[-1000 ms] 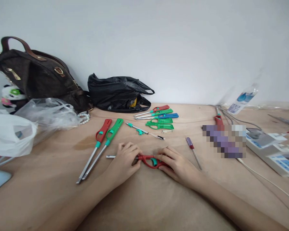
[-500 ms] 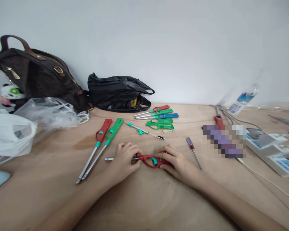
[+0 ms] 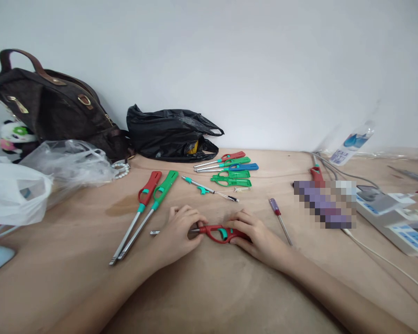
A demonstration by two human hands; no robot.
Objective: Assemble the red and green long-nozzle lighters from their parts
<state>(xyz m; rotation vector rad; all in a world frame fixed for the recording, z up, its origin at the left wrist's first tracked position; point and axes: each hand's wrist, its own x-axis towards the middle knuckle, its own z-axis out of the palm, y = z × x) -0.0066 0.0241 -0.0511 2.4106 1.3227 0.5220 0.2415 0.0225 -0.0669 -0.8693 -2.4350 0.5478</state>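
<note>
**A:** Where is the red lighter?

**B:** The red lighter [image 3: 218, 233] lies crosswise, low on the worktop [image 3: 209, 287], straight in front of the person and between both hands. Its teal trigger faces up, and its metal tube points to the person's left.

**A:** How are the hands set on it?

**B:** The left hand [image 3: 179, 232] covers the middle of the tube. Its fingers [image 3: 192, 218] are curled shut around it, and only the tube's tip shows beyond the knuckles. The right hand [image 3: 257, 234] lies over the handle end, with its fingers [image 3: 239, 217] closed on the red grip. I cannot tell whether the lighter rests on the wood or is held just clear of it.

**A:** What lies near?

**B:** Just left of the left hand, a second red lighter [image 3: 143, 200] and a green lighter [image 3: 157, 197] lie side by side, with their tubes slanting toward the person. A small screwdriver [image 3: 279, 219] with a purple handle lies near the right hand, not touching it. Farther back there is a cluster of coloured lighters [image 3: 231, 169].

**A:** And along the wall?

**B:** A black plastic bag [image 3: 170, 134] sits in the middle, with a brown handbag [image 3: 55, 109] to its left. In front of the handbag is a clear plastic bag [image 3: 69, 162]. At the far right are a power strip [image 3: 392, 215] and a tilted bottle [image 3: 351, 141].
</note>
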